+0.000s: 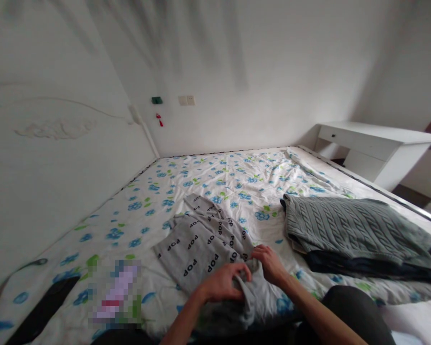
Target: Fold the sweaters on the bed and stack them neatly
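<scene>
A grey garment printed with "POP" (201, 244) lies spread on the flowered bed sheet, its near end bunched up. My left hand (224, 282) is closed on the bunched cloth near the bed's front edge, with thumb and fingers around a fold. Just right of it and slightly farther off, my right hand (267, 263) pinches the same garment at its right edge. The cloth between the two hands is raised and crumpled. The fingertips are partly hidden in the folds.
A grey cable-knit sweater (352, 230) lies on dark clothing at the right. A black flat object (45, 309) and a blurred purple item (118, 292) lie at the left front. Beyond the bed's right edge stands a white desk (373, 139). Walls border the left and far sides.
</scene>
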A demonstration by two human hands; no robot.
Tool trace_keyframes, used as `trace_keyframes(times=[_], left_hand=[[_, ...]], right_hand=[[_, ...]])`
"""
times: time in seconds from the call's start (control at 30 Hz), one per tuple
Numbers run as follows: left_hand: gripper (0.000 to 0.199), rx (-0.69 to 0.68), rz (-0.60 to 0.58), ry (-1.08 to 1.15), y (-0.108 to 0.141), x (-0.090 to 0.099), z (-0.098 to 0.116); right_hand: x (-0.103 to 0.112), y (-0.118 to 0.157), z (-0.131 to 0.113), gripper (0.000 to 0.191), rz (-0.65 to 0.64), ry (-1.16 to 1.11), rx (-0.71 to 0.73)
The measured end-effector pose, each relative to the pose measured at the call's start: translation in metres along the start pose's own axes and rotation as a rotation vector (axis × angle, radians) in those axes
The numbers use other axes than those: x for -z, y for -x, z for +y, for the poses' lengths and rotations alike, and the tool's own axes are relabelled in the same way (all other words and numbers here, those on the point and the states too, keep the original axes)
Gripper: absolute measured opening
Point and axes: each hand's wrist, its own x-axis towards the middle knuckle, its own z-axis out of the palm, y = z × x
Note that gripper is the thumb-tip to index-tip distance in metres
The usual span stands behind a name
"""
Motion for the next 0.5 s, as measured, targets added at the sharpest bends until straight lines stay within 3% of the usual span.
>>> trace_keyframes(times=[0.1, 0.17, 0.2, 0.3, 0.43, 0.5], left_hand=[[0.034, 0.071, 0.431, -0.117, 0.029, 0.061, -0.007], [0.025, 0.113, 0.709, -0.140, 0.042, 0.086, -0.019], [0.020, 0.121, 0.792, -0.136, 0.046, 0.093, -0.025], [0.015, 0.096, 0.826, -0.033, 0.043, 0.090, -0.037], [0.027, 0.111, 0.724, 0.164, 0.028, 0.070, -0.043], [0.031, 0.149, 0.739, 0.144, 0.022, 0.066, -0.047]], right_hand=[[0.022, -0.007, -0.001, 0.017, 0.234, 0.094, -0.107], [0.027, -0.008, -0.002, 0.011, 0.302, 0.127, -0.101], [0.025, -0.007, -0.001, 0.010, 0.305, 0.125, -0.082], [0.007, -0.004, 0.005, 0.017, 0.328, 0.029, -0.051], [-0.025, -0.001, 0.018, 0.068, 0.355, -0.080, -0.021], [-0.038, -0.001, 0.018, 0.096, 0.330, -0.104, 0.012]])
